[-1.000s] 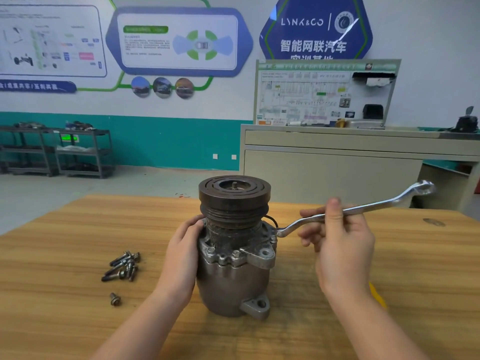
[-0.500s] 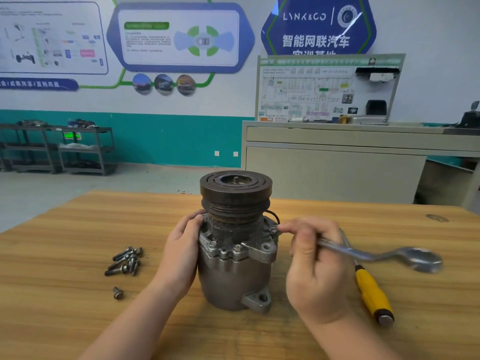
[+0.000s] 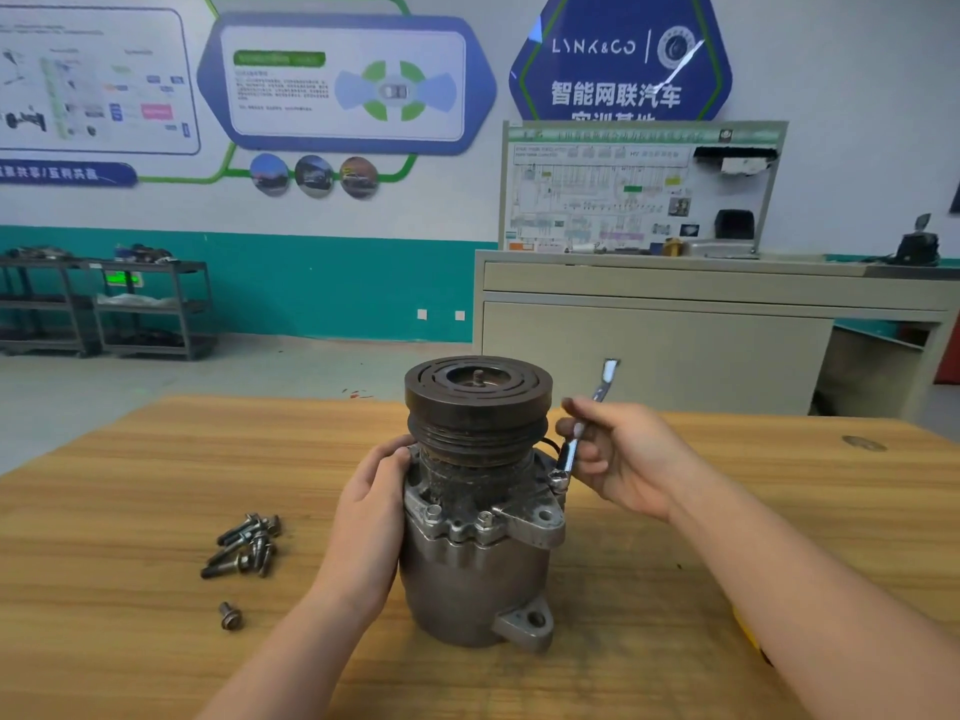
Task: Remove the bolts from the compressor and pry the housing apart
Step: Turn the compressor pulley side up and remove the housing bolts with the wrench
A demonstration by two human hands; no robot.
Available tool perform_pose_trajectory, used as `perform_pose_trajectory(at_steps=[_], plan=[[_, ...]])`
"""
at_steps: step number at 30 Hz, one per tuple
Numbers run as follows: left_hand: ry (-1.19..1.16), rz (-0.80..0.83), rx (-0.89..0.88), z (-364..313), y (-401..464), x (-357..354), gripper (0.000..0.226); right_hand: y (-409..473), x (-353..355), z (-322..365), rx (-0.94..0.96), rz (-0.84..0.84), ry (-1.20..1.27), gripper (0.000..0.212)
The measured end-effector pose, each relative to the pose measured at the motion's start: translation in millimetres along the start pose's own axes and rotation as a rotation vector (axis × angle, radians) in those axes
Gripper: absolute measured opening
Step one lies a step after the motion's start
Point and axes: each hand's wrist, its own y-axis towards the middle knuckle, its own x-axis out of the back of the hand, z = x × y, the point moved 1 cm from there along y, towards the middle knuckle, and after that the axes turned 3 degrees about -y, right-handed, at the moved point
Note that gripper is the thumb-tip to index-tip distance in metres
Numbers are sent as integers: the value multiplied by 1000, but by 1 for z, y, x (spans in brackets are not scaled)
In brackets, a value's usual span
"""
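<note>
"LYNK&CO" is being shown in white letters on the blue wall sign, with Chinese characters beneath it; the print on the wiring board below is too small to be read. The compressor is being kept upright near the middle of the wooden table, pulley end up. Its left side is being gripped by the left hand, fingers curled against the housing. The wrench is being pinched between thumb and fingers of the right hand, its lower end seated on a bolt at the flange's right edge. Half a second ago the wrench was being held low and pointing right; now it is being held steeply upward. Removed bolts are lying in a loose pile left of the compressor, with a single bolt apart from them. A yellow handle is being partly hidden by the right forearm.
</note>
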Motion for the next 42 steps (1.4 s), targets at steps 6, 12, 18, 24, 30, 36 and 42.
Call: perform_pose_trajectory(at_steps=[6,12,18,24,30,36,42], plan=[[42,-14,-47,-2,-1,-2,28,-36,4,1,562,-267,90,20],[27,-35,-27,-3,-3,-3,28,-73,1,-27,1040,-384,-342,15],[48,-22,-11,-6,-6,-3,28,-78,-11,-47,1286,-235,-773,15],[80,4,-37,-9,-6,-3,27,-76,-19,-57,1396,-340,-887,8],[74,-11,-22,-9,-9,-3,27,-71,-35,-62,1197,-657,-382,18],[58,-29,-31,-7,-6,-4,26,-74,-66,-89,1179,-933,-438,8],[80,-9,-17,-5,-6,-1,27,-67,-32,-60,875,-790,-44,19]])
